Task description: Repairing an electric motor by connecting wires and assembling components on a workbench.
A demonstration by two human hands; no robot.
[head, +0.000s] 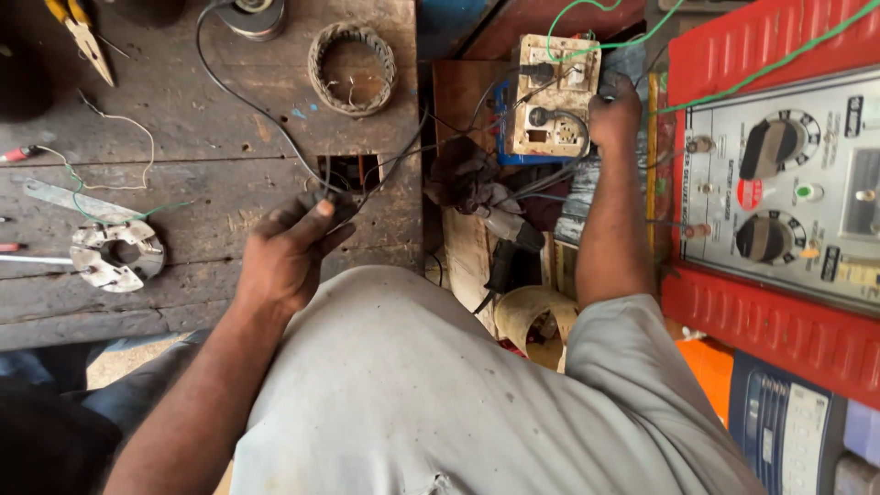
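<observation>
Presently, step: black wires (390, 170) gripped in closed left hand (289, 252); right hand (612, 112) pressed to switchboard (553, 96), grip state untellable.
Next: plug seated squarely, wires kept slack.

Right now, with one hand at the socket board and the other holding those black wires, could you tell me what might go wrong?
1. The right hand rests at the grimy socket board with plugs in; a shock seems possible if it is live.
2. The left hand grips black wires running toward that board; a tug might loosen a plug.
3. Green wire loops overhead and could snag.
</observation>
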